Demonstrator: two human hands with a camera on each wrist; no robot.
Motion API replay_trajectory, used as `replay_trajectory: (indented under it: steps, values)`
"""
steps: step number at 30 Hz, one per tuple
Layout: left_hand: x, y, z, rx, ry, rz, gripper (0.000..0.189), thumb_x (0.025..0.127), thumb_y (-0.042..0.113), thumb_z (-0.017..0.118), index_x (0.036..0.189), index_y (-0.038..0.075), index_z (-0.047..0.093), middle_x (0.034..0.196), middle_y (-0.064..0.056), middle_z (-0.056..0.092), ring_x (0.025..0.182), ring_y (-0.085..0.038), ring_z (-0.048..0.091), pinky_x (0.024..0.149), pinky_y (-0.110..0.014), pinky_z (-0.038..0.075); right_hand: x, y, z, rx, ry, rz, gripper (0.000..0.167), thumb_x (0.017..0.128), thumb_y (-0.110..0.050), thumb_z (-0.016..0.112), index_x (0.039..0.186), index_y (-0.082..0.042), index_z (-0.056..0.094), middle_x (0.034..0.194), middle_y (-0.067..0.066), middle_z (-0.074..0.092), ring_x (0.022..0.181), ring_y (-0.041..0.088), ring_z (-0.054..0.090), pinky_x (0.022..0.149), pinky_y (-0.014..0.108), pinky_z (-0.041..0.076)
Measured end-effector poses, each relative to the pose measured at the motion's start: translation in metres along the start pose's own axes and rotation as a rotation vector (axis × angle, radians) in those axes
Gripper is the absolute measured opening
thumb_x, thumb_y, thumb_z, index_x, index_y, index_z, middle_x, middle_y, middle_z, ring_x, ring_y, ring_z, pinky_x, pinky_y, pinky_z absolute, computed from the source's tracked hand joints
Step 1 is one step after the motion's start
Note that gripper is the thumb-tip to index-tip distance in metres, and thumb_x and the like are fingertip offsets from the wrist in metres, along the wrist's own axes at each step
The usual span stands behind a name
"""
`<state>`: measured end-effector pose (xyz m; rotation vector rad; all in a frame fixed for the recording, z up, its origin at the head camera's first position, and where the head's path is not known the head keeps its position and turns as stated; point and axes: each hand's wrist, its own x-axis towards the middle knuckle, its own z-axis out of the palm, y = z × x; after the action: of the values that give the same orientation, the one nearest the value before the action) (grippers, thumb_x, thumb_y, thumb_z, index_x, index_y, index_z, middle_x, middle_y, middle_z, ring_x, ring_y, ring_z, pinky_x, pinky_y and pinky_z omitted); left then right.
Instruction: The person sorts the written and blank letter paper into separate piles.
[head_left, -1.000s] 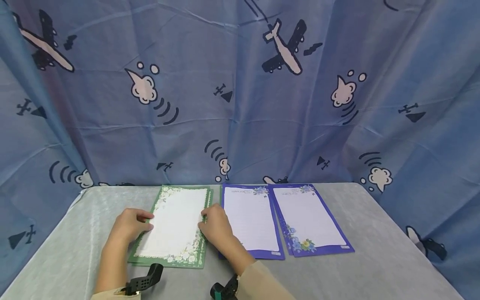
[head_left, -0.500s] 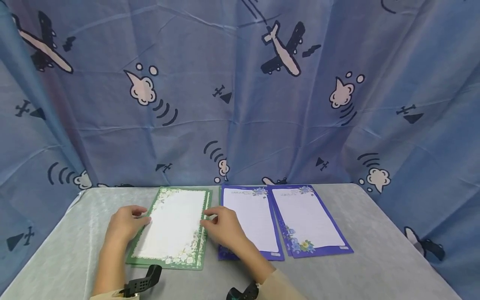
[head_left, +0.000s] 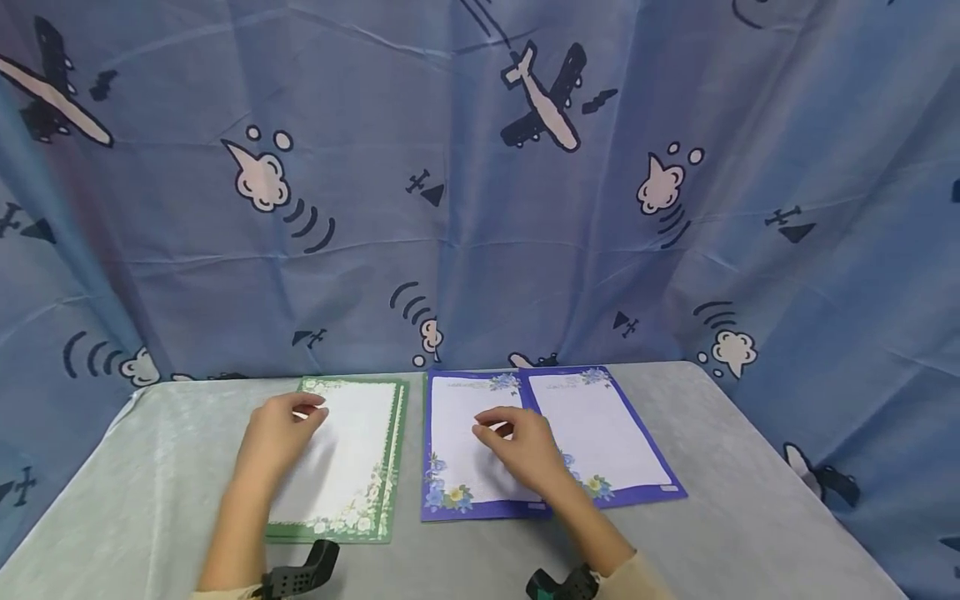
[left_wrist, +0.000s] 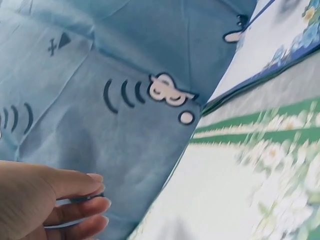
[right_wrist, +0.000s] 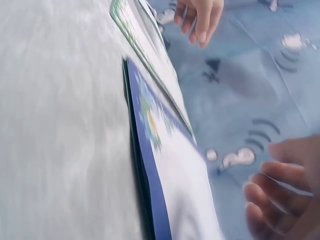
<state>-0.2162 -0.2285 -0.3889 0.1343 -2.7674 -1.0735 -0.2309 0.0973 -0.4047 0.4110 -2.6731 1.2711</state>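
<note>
A green-bordered sheet of flowered letter paper [head_left: 341, 467] lies at the left of the table, another green edge showing beneath it. My left hand [head_left: 276, 437] hovers over its left side, fingers loosely bent and holding nothing. To the right are two purple-bordered sheets: the nearer-to-middle letter paper [head_left: 465, 454] and the right-hand letter paper [head_left: 600, 433], side by side. Above the middle one is my right hand [head_left: 525, 446], thumb and fingers relaxed with nothing between them. In the right wrist view, a dark green edge shows under the purple sheet [right_wrist: 175, 170].
The table is covered with a pale grey cloth [head_left: 750, 517]. Behind it hangs a blue curtain [head_left: 450, 208] printed with planes and clouds. Black wrist-worn devices sit on both wrists, including the left wrist camera [head_left: 300, 571].
Both hands have left the edges of the green-bordered sheet. My right hand has moved right, over the middle purple sheet; my left hand has risen over the green sheet. The view has shifted slightly.
</note>
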Motion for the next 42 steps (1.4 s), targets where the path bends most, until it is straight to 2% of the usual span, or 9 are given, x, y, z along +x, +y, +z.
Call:
replay_trajectory:
  steps: [4, 8, 12, 15, 20, 26, 30, 36, 42]
  values:
    - [0.000, 0.015, 0.012, -0.010, 0.005, 0.061, 0.029, 0.095, 0.019, 0.065, 0.117, 0.004, 0.073, 0.104, -0.013, 0.076, 0.094, -0.030, 0.071, 0.076, -0.037, 0.052, -0.001, 0.016, -0.013, -0.035, 0.111, 0.060, 0.018, 0.092, -0.018, 0.073, 0.106, -0.008, 0.078, 0.099, 0.006, 0.078, 0.082, 0.016, 0.067, 0.066, 0.023, 0.050]
    - [-0.001, 0.030, 0.034, -0.027, -0.019, 0.087, 0.025, 0.095, 0.018, 0.066, 0.115, 0.005, 0.074, 0.103, -0.010, 0.076, 0.094, -0.027, 0.071, 0.077, -0.040, 0.054, 0.000, 0.035, -0.020, -0.080, 0.216, 0.087, 0.017, 0.091, -0.015, 0.074, 0.104, -0.006, 0.078, 0.098, 0.009, 0.077, 0.080, 0.017, 0.065, 0.067, 0.022, 0.049]
    - [-0.003, 0.045, 0.063, -0.056, -0.049, 0.100, 0.023, 0.094, 0.018, 0.067, 0.112, 0.007, 0.076, 0.101, -0.007, 0.076, 0.091, -0.022, 0.071, 0.076, -0.039, 0.055, -0.002, 0.053, -0.021, -0.102, 0.260, 0.102, 0.017, 0.091, -0.013, 0.073, 0.104, -0.004, 0.078, 0.099, 0.011, 0.076, 0.079, 0.015, 0.063, 0.067, 0.021, 0.048]
    - [-0.006, 0.051, 0.082, -0.085, -0.057, 0.102, 0.020, 0.093, 0.016, 0.069, 0.110, 0.007, 0.076, 0.098, -0.005, 0.076, 0.087, -0.019, 0.070, 0.074, -0.036, 0.055, -0.002, 0.063, -0.017, -0.105, 0.272, 0.114, 0.017, 0.092, -0.013, 0.072, 0.105, -0.004, 0.078, 0.098, 0.010, 0.076, 0.078, 0.014, 0.061, 0.066, 0.020, 0.047]
    - [-0.008, 0.052, 0.104, -0.136, -0.042, 0.099, 0.017, 0.091, 0.014, 0.072, 0.106, 0.008, 0.077, 0.095, -0.004, 0.076, 0.082, -0.015, 0.069, 0.069, -0.033, 0.053, -0.003, 0.075, -0.011, -0.132, 0.305, 0.121, 0.015, 0.091, -0.014, 0.074, 0.102, -0.006, 0.078, 0.093, 0.007, 0.075, 0.075, 0.012, 0.059, 0.066, 0.022, 0.046]
    - [-0.010, 0.052, 0.121, -0.170, 0.011, 0.095, 0.018, 0.088, 0.012, 0.074, 0.106, 0.008, 0.077, 0.098, -0.006, 0.077, 0.079, -0.014, 0.069, 0.069, -0.032, 0.054, -0.006, 0.080, -0.007, -0.187, 0.313, 0.114, 0.015, 0.089, -0.013, 0.075, 0.102, -0.006, 0.078, 0.087, 0.006, 0.073, 0.073, 0.012, 0.057, 0.067, 0.025, 0.045]
    - [-0.010, 0.048, 0.132, -0.156, 0.050, 0.112, 0.021, 0.086, 0.014, 0.077, 0.106, 0.010, 0.077, 0.091, -0.004, 0.075, 0.075, -0.010, 0.064, 0.066, -0.028, 0.049, -0.007, 0.082, -0.006, -0.209, 0.307, 0.122, 0.017, 0.088, -0.013, 0.076, 0.104, -0.006, 0.078, 0.087, 0.006, 0.071, 0.075, 0.013, 0.057, 0.068, 0.027, 0.045]
    - [-0.008, 0.038, 0.142, -0.115, 0.098, 0.123, 0.029, 0.081, 0.020, 0.083, 0.109, 0.014, 0.077, 0.091, 0.000, 0.071, 0.073, -0.008, 0.055, 0.066, -0.027, 0.042, -0.007, 0.085, -0.004, -0.231, 0.292, 0.122, 0.021, 0.086, -0.015, 0.078, 0.106, -0.008, 0.078, 0.090, 0.005, 0.072, 0.076, 0.014, 0.057, 0.070, 0.028, 0.045]
    - [-0.009, 0.036, 0.144, -0.080, 0.095, 0.148, 0.030, 0.078, 0.020, 0.086, 0.107, 0.015, 0.078, 0.094, 0.001, 0.070, 0.076, -0.009, 0.055, 0.067, -0.027, 0.043, -0.007, 0.086, -0.004, -0.224, 0.271, 0.117, 0.021, 0.086, -0.013, 0.079, 0.106, -0.009, 0.078, 0.091, 0.005, 0.072, 0.076, 0.013, 0.055, 0.068, 0.026, 0.043]
